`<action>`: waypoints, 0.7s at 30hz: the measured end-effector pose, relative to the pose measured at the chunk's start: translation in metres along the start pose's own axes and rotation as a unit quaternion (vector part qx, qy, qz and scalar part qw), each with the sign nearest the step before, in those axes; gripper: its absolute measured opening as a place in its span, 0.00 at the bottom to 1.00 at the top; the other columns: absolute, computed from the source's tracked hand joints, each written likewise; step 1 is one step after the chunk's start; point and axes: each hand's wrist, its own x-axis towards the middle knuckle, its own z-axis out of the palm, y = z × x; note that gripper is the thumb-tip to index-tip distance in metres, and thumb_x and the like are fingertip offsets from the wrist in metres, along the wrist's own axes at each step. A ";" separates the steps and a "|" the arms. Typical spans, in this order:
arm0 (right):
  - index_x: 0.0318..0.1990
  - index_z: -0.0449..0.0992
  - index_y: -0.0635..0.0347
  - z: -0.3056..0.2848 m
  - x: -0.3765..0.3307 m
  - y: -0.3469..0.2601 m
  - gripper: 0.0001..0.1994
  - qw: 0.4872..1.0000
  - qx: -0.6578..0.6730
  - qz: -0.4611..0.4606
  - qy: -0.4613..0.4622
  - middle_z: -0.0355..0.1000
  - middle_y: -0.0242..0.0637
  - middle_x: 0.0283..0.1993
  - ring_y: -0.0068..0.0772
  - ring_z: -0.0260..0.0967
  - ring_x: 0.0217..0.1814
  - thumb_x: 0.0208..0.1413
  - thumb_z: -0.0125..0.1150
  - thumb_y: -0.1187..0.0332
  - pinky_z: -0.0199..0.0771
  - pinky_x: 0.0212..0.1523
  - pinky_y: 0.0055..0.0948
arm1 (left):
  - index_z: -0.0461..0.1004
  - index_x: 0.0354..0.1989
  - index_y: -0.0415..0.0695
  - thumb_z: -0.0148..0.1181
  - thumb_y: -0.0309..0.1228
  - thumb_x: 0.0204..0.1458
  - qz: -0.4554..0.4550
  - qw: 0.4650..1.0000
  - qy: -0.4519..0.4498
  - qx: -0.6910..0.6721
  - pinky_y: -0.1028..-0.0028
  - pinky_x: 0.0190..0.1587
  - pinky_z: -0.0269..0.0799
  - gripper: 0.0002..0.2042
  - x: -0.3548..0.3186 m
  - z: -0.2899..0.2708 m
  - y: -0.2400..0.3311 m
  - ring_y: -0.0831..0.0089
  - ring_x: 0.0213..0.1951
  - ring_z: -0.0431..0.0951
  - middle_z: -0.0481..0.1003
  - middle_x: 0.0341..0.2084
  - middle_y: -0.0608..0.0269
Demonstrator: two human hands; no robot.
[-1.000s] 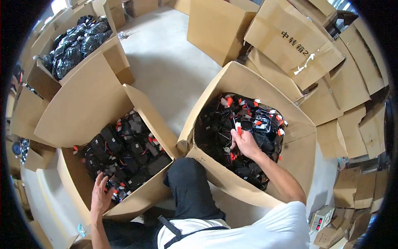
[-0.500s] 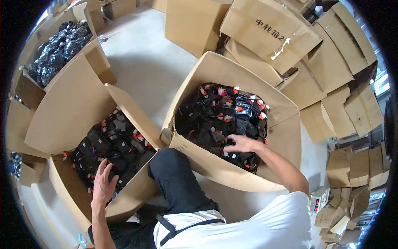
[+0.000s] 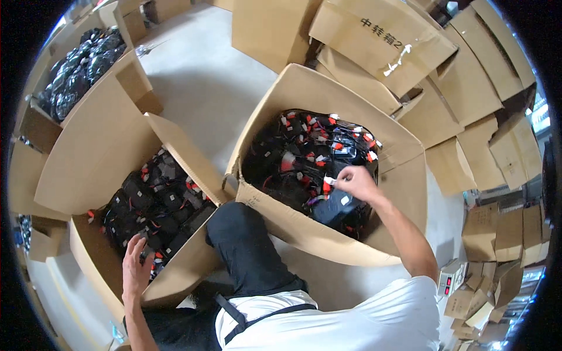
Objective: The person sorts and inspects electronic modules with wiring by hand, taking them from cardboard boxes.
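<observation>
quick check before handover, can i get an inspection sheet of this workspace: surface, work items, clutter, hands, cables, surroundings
Surface: pale grey floor, visible between the left box and the right box.
Work items: black parts heaped in both boxes.
Clutter: crumpled clear plastic on the floor at upper left.
Hands: right hand appears to pinch a white-and-red connector; left hand open over the left box, contact unclear.
Cables: thin dark leads tangled among the right box's parts.
Surroundings: stacked cardboard boxes at right; black plastic-wrapped bundles boxed at upper left; small device with red displays at lower right.
</observation>
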 end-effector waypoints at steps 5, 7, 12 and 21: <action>0.35 0.80 0.59 -0.067 -0.019 -0.086 0.07 0.970 0.202 -0.007 0.136 0.76 0.26 0.31 0.15 0.69 0.33 0.54 0.69 0.67 0.71 0.36 0.21 | 0.70 0.57 0.37 0.64 0.18 0.49 0.158 0.987 0.024 -0.014 0.63 0.62 0.69 0.24 0.031 0.010 0.049 0.53 0.60 0.72 0.70 0.59 0.49; 0.35 0.80 0.60 -0.083 -0.025 -0.117 0.08 0.963 0.232 -0.046 0.126 0.77 0.29 0.32 0.16 0.72 0.34 0.54 0.69 0.67 0.74 0.36 0.19 | 0.69 0.59 0.38 0.67 0.20 0.48 0.195 0.980 0.043 -0.028 0.62 0.62 0.68 0.27 0.045 0.013 0.096 0.53 0.60 0.71 0.69 0.60 0.49; 0.38 0.79 0.60 -0.071 -0.044 -0.200 0.07 0.933 0.322 -0.130 0.099 0.76 0.28 0.31 0.15 0.72 0.32 0.56 0.68 0.68 0.75 0.35 0.18 | 0.63 0.64 0.36 0.79 0.32 0.35 0.376 0.917 0.128 -0.024 0.56 0.65 0.64 0.44 0.062 0.028 0.216 0.47 0.65 0.64 0.61 0.66 0.44; 0.39 0.78 0.61 -0.025 -0.037 -0.240 0.10 0.892 0.413 -0.174 -0.066 0.77 0.29 0.34 0.16 0.74 0.34 0.61 0.65 0.64 0.76 0.36 0.18 | 0.74 0.44 0.36 0.65 0.23 0.42 0.521 0.785 0.330 0.054 0.54 0.55 0.72 0.18 0.074 -0.002 0.245 0.49 0.52 0.78 0.78 0.46 0.46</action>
